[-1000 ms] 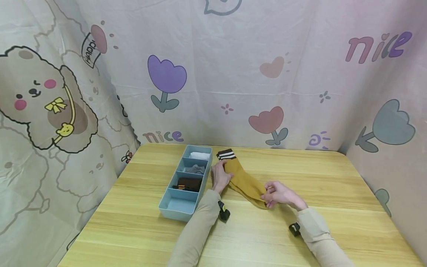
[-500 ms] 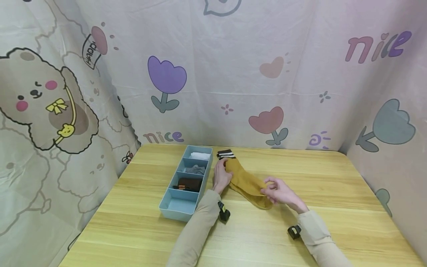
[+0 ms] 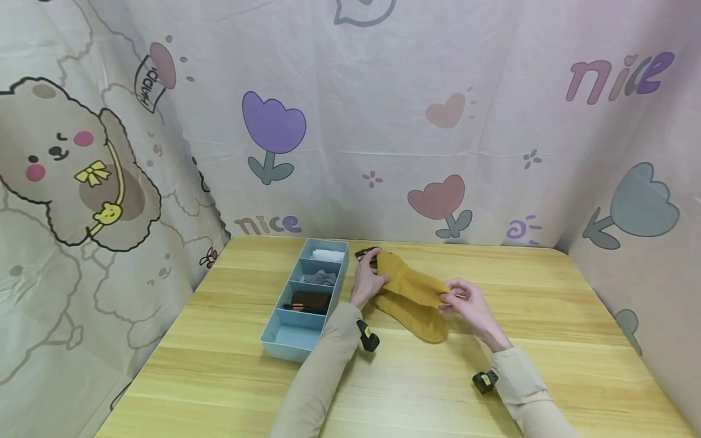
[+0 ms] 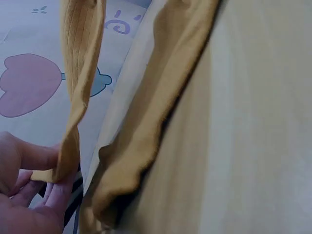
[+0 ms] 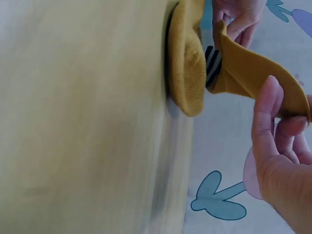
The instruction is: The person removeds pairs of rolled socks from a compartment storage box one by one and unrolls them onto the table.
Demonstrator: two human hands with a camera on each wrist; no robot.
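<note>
Two mustard-yellow socks with dark, white-striped cuffs are at mid-table. The upper sock (image 3: 417,283) is lifted and stretched between both hands. Beneath it, the lower sock (image 3: 418,322) lies flat on the wood. My left hand (image 3: 368,280) pinches the upper sock near its cuff; the left wrist view shows the fabric between thumb and fingers (image 4: 36,158). At the toe end, my right hand (image 3: 470,305) pinches the same sock, as the right wrist view also shows (image 5: 287,141). The left hand partly hides the striped cuffs.
Left of the socks stands a light-blue divided box (image 3: 292,350). Its compartments hold a white cloth item (image 3: 327,255), a grey cloth item (image 3: 320,278) and a dark brown rolled item (image 3: 310,302). A printed curtain (image 3: 350,121) rises behind the table (image 3: 547,316).
My right hand has peeled the upper sock's toe off the lower one, raising it up and away. The left hand has shifted slightly, lifting the cuff end. The lower sock stays put.
</note>
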